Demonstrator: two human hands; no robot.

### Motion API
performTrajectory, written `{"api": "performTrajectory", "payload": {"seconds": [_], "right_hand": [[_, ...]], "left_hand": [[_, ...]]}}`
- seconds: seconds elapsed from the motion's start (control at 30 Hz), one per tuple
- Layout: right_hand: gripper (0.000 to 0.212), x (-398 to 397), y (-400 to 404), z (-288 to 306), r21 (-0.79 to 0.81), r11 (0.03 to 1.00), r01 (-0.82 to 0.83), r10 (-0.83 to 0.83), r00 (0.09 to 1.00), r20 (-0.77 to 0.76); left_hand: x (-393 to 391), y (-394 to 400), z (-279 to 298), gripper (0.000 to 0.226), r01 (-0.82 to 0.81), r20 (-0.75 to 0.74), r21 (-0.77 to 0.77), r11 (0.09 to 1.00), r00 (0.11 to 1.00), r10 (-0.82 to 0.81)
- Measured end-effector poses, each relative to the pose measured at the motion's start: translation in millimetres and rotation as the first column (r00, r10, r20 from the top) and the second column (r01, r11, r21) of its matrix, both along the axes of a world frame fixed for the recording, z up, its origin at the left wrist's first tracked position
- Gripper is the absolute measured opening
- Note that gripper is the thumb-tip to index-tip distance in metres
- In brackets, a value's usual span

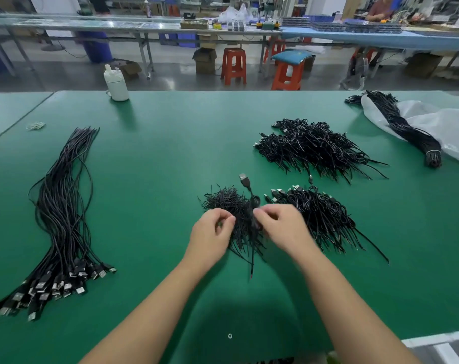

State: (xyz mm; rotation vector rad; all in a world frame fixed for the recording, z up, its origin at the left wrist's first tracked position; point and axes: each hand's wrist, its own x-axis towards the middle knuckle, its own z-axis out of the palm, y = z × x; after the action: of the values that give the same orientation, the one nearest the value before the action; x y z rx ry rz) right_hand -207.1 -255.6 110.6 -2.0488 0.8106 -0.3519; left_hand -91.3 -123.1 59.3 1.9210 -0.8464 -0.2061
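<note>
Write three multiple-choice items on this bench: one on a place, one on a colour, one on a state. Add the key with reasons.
1. Where does the white bottle stand?
A) beside the right hand
B) at the table's far edge, left of centre
C) on a red stool

2. What colour is the table top?
A) green
B) grey
C) white

3. What is the right hand doing?
A) lying flat on the table
B) lifting the bottle
C) pinching the black cable

Key:
1 B, as the bottle sits at the far rim, well away from both hands.
2 A, as the whole work surface is green.
3 C, as its fingertips close on the cable's loop, below the plug.
</note>
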Motion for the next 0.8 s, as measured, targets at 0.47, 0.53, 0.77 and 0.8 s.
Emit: {"api": "performTrajectory", "payload": {"seconds": [0.47,0.53,0.77,0.8], "right_hand": [[0.043,5,-148,2,-0.553,0.809,0.200,-0.448,0.819,-0.359],[0.042,5,-147,-1,-0.574,0.803,0.159,-0.438,0.811,-0.388],[0.040,10,-96,-6,-0.579,0.811,0.081,-0.227,0.956,-0.184],[0.041,12,-83,-12,-0.502,0.863,0.060,-0.171,0.969,-0.178]], "left_hand": [[69,65,-72,0.010,-0.247,0.394,0.249,0.937,0.909,0.135],[72,65,-74,0.011,-0.266,0.331,0.239,0.934,0.927,0.179],[76,65,-78,0.014,-0.266,0.257,0.255,0.930,0.946,0.200],[77,66,-77,0.015,-0.254,0.241,0.266,0.930,0.952,0.191]]}}
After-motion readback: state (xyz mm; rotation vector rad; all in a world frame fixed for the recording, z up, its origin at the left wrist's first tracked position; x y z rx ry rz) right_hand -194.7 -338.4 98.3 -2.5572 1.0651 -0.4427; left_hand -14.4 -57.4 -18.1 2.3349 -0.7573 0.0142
